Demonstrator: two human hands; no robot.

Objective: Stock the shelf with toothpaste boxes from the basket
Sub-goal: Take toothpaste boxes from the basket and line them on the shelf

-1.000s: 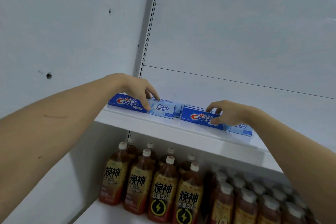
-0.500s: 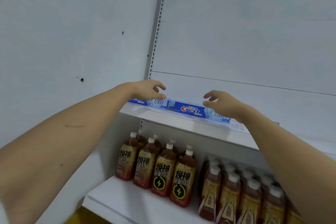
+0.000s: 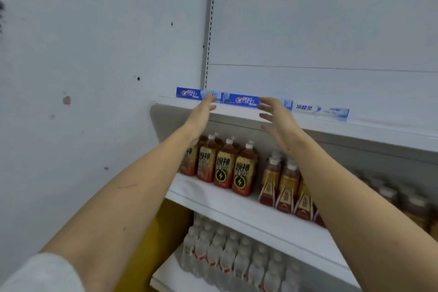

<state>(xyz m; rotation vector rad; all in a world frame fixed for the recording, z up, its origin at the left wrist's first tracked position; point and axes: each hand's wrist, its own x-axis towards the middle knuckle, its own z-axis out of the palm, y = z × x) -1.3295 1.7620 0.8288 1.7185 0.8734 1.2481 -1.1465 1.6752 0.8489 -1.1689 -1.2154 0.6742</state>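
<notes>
Two blue Crest toothpaste boxes lie end to end on the top white shelf (image 3: 237, 114): the left box (image 3: 189, 93) at the shelf's left end, the middle box (image 3: 244, 100) beside it. A white and blue toothpaste box (image 3: 320, 109) lies further right. My left hand (image 3: 201, 116) is raised in front of the shelf edge with straight fingers, its fingertips over the left box's right end. My right hand (image 3: 277, 118) is spread open just right of the middle box. Neither hand holds anything. The basket is out of view.
Brown tea bottles (image 3: 227, 166) stand in rows on the shelf below. Clear water bottles (image 3: 225, 251) fill the lowest shelf. A white wall (image 3: 94, 54) closes the left side; a slotted upright (image 3: 209, 31) runs up the back panel.
Both hands let go of the Crest boxes and drew back from the shelf with fingers straightened. The view pulled back and lower, showing more shelves.
</notes>
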